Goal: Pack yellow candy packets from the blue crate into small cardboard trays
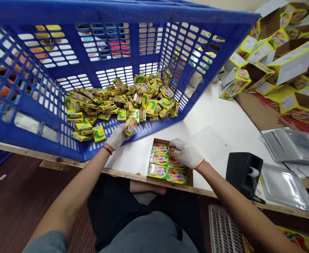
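In a white glove, my left hand (116, 137) grips a small yellow-green box (130, 125) at the front edge of the blue crate (133, 138). Many similar boxes (117, 98) lie heaped inside that crate. My right hand (184, 151), gloved too, is closed over the back right of an open cardboard carton (190, 176). Its fingertips are on a small box (172, 151) there, which they partly cover. Several boxes printed "TWINS" (158, 171) lie face up in two columns in the carton.
Empty yellow display cartons (262, 70) are piled at the back right. Clear plastic trays (294, 146) and a black tape dispenser (242, 175) stand at the right. The wooden table edge (128, 174) runs in front of my lap. A white crate (224, 225) sits below.
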Demonstrator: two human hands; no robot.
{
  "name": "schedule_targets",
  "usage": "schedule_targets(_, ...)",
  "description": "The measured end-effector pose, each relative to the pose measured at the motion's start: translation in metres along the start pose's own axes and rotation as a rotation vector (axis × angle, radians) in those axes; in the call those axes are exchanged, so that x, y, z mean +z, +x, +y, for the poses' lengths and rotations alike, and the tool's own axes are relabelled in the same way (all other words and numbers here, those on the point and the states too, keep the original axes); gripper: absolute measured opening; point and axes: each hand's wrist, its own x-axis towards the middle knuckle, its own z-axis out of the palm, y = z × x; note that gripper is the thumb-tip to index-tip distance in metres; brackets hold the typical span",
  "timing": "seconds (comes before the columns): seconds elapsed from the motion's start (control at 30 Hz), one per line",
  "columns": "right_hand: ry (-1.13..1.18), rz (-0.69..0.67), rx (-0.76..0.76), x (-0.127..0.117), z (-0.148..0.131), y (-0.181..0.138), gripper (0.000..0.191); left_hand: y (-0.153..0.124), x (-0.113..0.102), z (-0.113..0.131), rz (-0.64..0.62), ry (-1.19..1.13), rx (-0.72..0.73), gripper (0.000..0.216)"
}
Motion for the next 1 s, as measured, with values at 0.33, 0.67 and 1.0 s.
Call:
schedule_targets(0.33,0.333,0.239,0.108,-0.055,-0.051,0.012,0.050,-0.077,0.113,0.030,-0.476,-0.450,0.171,0.053)
schedule_targets(0.67,-0.092,-0.146,0.307,-0.054,0.004,-0.003,0.043,-0.095,0.138,0.011,-0.547,1.072,0.544,0.031)
schedule_targets(1.0,-0.515,-0.192,0.172,-0.005,0.013,0.000,0.036,-0.102,0.144,0.007,-0.601,1.378,0.538,0.036)
